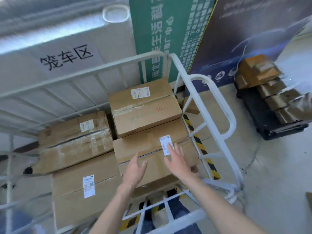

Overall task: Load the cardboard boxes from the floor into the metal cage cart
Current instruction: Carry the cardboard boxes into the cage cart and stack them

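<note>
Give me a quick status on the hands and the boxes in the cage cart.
Left hand and right hand open, empty, over near box. Four boxes in cage cart. More boxes stacked far right. Nothing in the way.

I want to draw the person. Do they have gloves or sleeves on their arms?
No gloves and no sleeves in view. The left hand and right hand are bare, and both forearms are uncovered as far as the picture shows. No watch, ring or bracelet is visible.

Both hands, left hand (135,169) and right hand (179,163), hover open-fingered over a cardboard box (152,146) inside the metal cage cart (211,115) holding 4 boxes.
</note>
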The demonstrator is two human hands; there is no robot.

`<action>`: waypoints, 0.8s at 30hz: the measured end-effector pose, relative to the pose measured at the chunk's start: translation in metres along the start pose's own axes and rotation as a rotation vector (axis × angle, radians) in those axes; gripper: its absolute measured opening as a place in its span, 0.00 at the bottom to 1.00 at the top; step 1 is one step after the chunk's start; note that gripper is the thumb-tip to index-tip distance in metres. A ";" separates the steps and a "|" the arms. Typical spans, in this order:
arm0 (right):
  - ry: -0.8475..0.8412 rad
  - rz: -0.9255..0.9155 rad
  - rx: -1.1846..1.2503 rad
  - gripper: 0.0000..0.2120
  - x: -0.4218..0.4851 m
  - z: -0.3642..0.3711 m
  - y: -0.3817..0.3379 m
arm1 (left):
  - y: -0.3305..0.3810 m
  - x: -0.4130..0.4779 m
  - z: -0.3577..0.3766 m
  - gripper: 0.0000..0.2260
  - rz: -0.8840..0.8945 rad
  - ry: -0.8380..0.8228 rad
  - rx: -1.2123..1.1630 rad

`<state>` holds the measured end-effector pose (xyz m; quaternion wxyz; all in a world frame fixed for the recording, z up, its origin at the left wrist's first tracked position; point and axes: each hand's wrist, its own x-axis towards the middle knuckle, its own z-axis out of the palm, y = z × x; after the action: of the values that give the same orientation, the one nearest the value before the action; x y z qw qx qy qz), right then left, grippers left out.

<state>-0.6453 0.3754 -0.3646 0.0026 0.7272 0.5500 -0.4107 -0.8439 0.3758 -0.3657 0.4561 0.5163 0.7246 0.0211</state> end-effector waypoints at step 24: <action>0.557 0.356 0.403 0.32 -0.280 -0.100 0.172 | 0.231 -0.228 0.148 0.28 0.756 -0.299 0.314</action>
<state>-0.4639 0.1296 -0.2067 -0.2187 0.8809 0.3032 -0.2903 -0.5633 0.2432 -0.1901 0.4322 0.8058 0.4049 0.0013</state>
